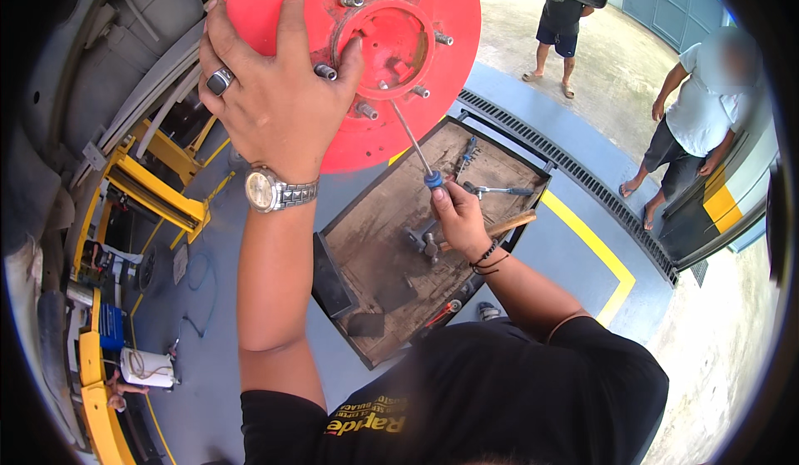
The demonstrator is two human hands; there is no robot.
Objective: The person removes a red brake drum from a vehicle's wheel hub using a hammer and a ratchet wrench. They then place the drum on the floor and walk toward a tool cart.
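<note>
The left hand [279, 91] spreads over the red drum [329, 32], seemingly bracing it. The right hand [459, 220] grasps a screwdriver [433, 180] by its handle, apparently to aim the far end at the drum.

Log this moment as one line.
left grip: spread against red drum | right grip: closed on blue-handled screwdriver, pointing toward drum, contact unclear | ratchet wrench: on tray

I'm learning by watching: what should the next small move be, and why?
Probably the right hand should gently settle the blue-handled screwdriver's tip: its shaft points at the red studded drum, where the left hand rests spread, but whether the tip touches is hard to tell.
</note>
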